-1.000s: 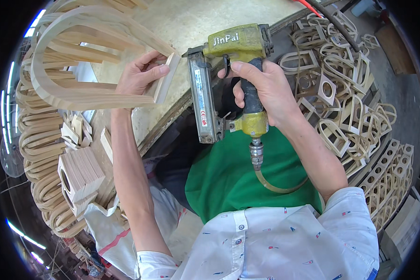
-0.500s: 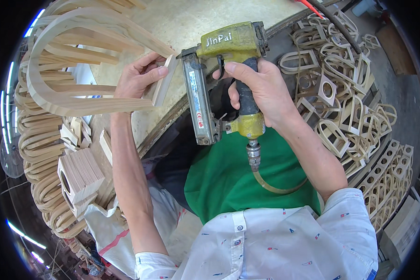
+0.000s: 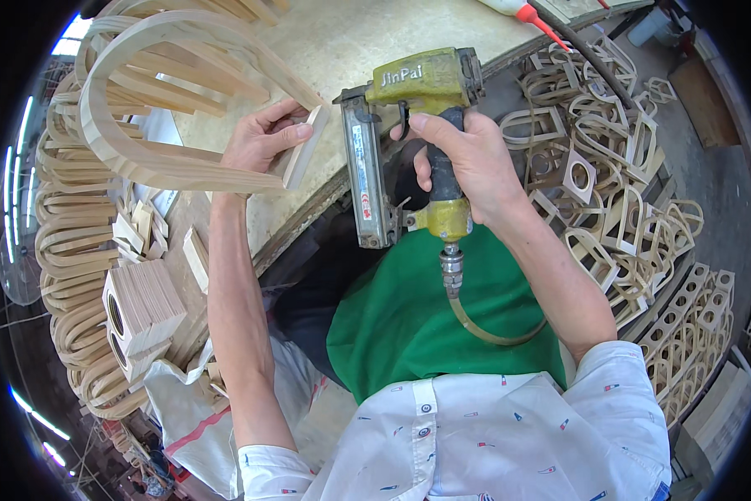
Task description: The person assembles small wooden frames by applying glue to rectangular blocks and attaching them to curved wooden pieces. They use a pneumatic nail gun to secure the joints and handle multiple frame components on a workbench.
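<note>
My left hand (image 3: 267, 142) is closed on a short wooden crosspiece (image 3: 303, 150), thumb on its face. This strip lies across the two ends of a U-shaped bent wooden frame (image 3: 100, 108), which arches away to the left above the table. Around the black grip of a yellow-green air nail gun (image 3: 417, 79) my right hand (image 3: 476, 163) is wrapped, with fingers by the trigger. The gun's nose is a small gap to the right of the crosspiece, not touching it. An air hose (image 3: 484, 334) hangs from the bottom of the grip.
Bent wooden frames (image 3: 79, 246) stand in a row along the left. Near them are small wood blocks (image 3: 142, 227) and a stack of plates with round holes (image 3: 146, 305). Finished-looking frames (image 3: 609, 167) pile up at right. A red-tipped bottle (image 3: 530, 15) stands on the table (image 3: 329, 75).
The nail gun's nose, close against the crosspiece before, is now a little apart from it. The frame and my left hand sit slightly further right in view. Both grips are unchanged.
</note>
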{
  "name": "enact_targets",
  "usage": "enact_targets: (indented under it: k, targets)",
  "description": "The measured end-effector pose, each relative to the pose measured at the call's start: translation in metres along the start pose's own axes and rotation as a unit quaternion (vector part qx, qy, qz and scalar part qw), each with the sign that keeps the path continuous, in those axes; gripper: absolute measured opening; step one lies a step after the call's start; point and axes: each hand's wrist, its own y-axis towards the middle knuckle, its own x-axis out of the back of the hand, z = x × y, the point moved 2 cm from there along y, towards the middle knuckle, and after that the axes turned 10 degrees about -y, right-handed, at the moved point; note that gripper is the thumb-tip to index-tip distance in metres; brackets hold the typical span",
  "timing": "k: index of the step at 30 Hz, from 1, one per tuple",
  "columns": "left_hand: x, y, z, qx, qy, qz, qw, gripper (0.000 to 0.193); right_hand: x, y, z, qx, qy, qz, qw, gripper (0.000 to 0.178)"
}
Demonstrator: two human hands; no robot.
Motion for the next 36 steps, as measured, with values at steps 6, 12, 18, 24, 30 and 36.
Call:
enact_targets:
  k: [6,12,18,24,30,36]
  targets:
    - [0.003,0.0,0.001,0.003,0.002,0.003,1.0,0.049,-0.003,0.004,0.004,-0.011,-0.016,0.027,0.999,0.025]
    - [0.004,-0.001,-0.001,-0.01,0.097,-0.001,0.995,0.05,0.001,-0.014,0.047,0.068,-0.074,-0.016,0.995,0.023]
    - [0.0,0.004,0.001,-0.035,0.046,0.032,0.998,0.054,0.007,-0.012,0.115,0.058,-0.314,0.077,0.945,0.022]
    - [0.001,0.003,0.0,-0.048,0.035,0.059,0.996,0.05,-0.009,-0.015,0.092,0.409,-0.623,0.159,0.647,0.052]
    - [0.001,0.004,-0.002,-0.047,0.054,0.052,0.996,0.054,0.008,0.006,0.036,0.509,-0.711,0.125,0.469,0.047]
    - [0.002,0.003,0.001,-0.038,0.039,0.043,0.998,0.054,0.001,0.007,0.03,0.519,-0.706,0.129,0.465,0.044]
